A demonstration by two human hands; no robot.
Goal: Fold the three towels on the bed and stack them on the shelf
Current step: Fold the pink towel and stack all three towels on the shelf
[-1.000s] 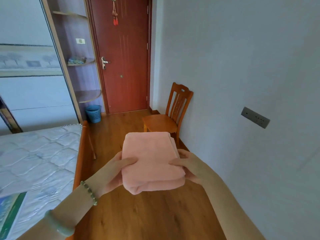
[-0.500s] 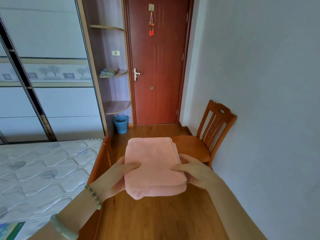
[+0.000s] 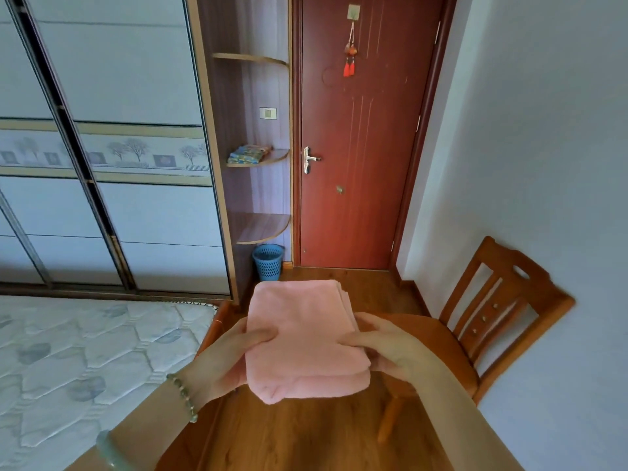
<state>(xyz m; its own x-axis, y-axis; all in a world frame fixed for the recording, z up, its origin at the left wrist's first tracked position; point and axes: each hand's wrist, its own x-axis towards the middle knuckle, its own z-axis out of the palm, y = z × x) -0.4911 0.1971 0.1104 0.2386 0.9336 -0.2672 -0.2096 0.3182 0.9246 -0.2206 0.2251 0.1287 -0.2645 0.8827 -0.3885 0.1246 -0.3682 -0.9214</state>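
Facing a red-brown door point(image 3: 360, 130) at upper centre, with a silver handle point(image 3: 309, 159) on its left edge and a red tassel charm point(image 3: 350, 52) hanging near its top. Left of the door stands the corner shelf point(image 3: 261, 229), three rounded wooden boards one above another. The middle board carries a folded blue-and-yellow patterned cloth point(image 3: 249, 154), and a blue plastic basket point(image 3: 267, 261) sits on the floor under the lowest board. Pale sliding wardrobe doors point(image 3: 136, 96) fill the upper left, and a quilted white mattress point(image 3: 85, 351) takes the lower left. On the right a wooden chair point(image 3: 492, 311) stands against the bluish wall point(image 3: 543, 164), its seat partly hidden behind the right hand point(image 3: 390, 348).

And there is the pink towel bundle point(image 3: 306, 338), carried in mid-air at lower centre, over the wooden floor point(image 3: 306, 436) between mattress and chair, well short of the shelf. It is folded into a neat rectangle, with layered edges showing along its right side and a rounded fold at the near edge. How many towels are in it, I cannot tell. The left hand point(image 3: 221, 358) grips its left edge, thumb pressed on top; the right hand grips the right edge the same way. The fingers underneath are out of sight.

The cloth looks soft and fluffy. A bead bracelet point(image 3: 185, 399) and a pale green bangle point(image 3: 108, 450) circle the left forearm.
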